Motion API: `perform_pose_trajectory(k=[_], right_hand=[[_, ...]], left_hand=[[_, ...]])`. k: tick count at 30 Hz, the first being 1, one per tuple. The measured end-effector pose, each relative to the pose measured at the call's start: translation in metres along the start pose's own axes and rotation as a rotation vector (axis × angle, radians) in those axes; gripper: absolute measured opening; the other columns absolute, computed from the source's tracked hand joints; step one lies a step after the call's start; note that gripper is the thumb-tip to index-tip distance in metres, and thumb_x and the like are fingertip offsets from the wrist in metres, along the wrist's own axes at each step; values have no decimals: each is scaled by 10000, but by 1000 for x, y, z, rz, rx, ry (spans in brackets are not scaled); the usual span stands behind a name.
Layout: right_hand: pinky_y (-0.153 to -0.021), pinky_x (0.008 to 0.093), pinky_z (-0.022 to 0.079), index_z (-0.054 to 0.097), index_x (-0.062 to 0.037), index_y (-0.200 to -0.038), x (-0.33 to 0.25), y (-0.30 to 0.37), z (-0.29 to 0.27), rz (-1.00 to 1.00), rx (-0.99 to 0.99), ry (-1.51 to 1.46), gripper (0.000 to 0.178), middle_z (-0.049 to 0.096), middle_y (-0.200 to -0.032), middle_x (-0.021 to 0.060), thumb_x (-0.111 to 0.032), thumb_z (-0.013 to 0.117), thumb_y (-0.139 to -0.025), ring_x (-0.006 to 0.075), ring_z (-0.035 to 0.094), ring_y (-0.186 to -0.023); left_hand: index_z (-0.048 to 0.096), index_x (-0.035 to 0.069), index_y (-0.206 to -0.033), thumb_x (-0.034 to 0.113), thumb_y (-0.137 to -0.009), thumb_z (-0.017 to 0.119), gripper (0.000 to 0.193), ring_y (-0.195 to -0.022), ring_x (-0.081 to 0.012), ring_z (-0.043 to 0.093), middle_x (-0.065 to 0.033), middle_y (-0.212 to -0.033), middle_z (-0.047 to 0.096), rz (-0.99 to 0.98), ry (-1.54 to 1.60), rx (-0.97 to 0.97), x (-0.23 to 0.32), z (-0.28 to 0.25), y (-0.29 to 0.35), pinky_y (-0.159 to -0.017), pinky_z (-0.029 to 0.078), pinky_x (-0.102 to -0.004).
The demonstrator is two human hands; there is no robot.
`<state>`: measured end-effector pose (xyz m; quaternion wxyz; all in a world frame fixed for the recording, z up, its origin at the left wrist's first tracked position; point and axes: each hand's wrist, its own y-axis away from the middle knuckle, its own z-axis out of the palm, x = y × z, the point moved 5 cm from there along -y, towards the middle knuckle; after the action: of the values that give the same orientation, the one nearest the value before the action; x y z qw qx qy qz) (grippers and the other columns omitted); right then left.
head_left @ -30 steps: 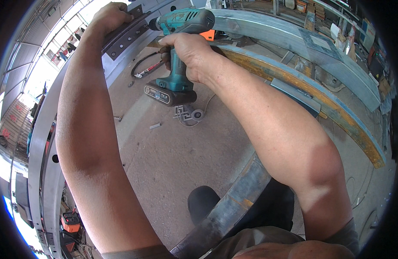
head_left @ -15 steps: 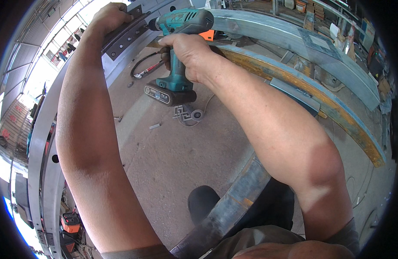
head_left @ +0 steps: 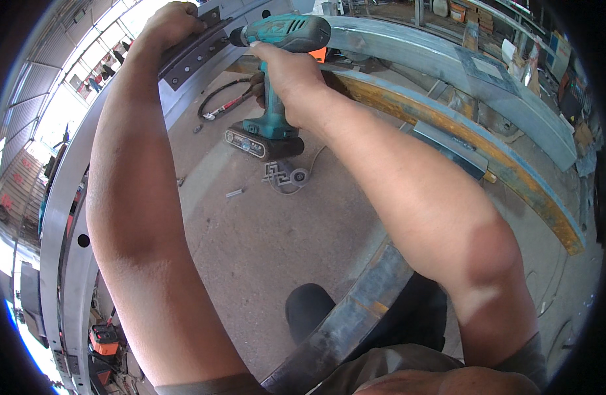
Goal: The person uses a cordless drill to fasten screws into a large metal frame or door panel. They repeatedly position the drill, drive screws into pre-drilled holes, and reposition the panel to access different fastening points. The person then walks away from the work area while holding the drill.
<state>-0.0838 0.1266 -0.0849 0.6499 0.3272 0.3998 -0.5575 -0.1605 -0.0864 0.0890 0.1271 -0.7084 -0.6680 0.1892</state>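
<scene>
A teal and black cordless drill [head_left: 273, 105] is gripped by its handle in my right hand [head_left: 291, 80], fingers closed round it. Its chuck points left, at a row of round holes or bolt heads on a dark steel bracket [head_left: 196, 63]; the tip's contact there is too small to make out. My left hand [head_left: 175, 25] is closed over the bracket's upper edge, its fingertips partly hidden. The bracket lies against a long grey steel beam [head_left: 234, 33] that curves round the left side of the view.
A rusty, yellowish steel beam [head_left: 461, 135] and a wide galvanised beam [head_left: 408, 46] run along the right. On the concrete floor lie a black hose [head_left: 211, 99] and a disc-shaped tool with cord [head_left: 298, 176]. A dark steel bar [head_left: 355, 299] crosses near my legs.
The drill and my right hand have shifted very slightly to the right in the picture. My left hand stays on the bracket, and both grips look the same.
</scene>
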Motion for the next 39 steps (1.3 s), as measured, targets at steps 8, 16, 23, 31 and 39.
perform_pose_trajectory(k=[8, 16, 23, 31, 39], right_hand=[[-590, 347, 515, 656, -52, -918, -1, 2, 4, 111, -108, 3, 139, 622, -733, 43, -179, 712, -912, 158, 600, -614], [-599, 342, 524, 658, -46, -913, -5, 7, 5, 97, -89, 29, 142, 620, -734, 54, -177, 712, -915, 159, 605, -624], [-574, 353, 511, 663, -37, -904, -3, 6, 4, 76, -117, 6, 142, 619, -740, 60, -168, 719, -908, 172, 595, -617], [-564, 346, 502, 672, -44, -912, -3, 3, 8, 92, -136, 0, 147, 624, -757, 55, -179, 730, -904, 174, 592, -606], [-549, 328, 497, 669, -50, -885, -18, 14, 6, 27, -138, 63, 147, 629, -753, 50, -182, 733, -903, 160, 589, -591]], left_hand=[[738, 98, -1086, 358, -829, 753, 366, -922, -268, 689, -140, -1009, 739, -32, -13, -13, 0, 3, -2, -860, 511, -436], [734, 117, -1146, 349, -840, 749, 385, -965, -288, 700, -154, -1068, 743, -20, -50, -16, 5, 1, 3, -888, 518, -446], [737, 112, -1151, 367, -834, 743, 407, -991, -293, 701, -156, -1079, 744, 6, -77, -16, 2, 2, 0, -907, 515, -444], [730, 70, -1165, 371, -824, 739, 455, -990, -298, 697, -158, -1083, 745, 14, -54, 22, -5, 4, -4, -908, 512, -444], [738, 79, -1131, 404, -831, 722, 442, -976, -292, 702, -159, -1062, 744, 43, -71, 38, 5, 0, 5, -891, 525, -434]])
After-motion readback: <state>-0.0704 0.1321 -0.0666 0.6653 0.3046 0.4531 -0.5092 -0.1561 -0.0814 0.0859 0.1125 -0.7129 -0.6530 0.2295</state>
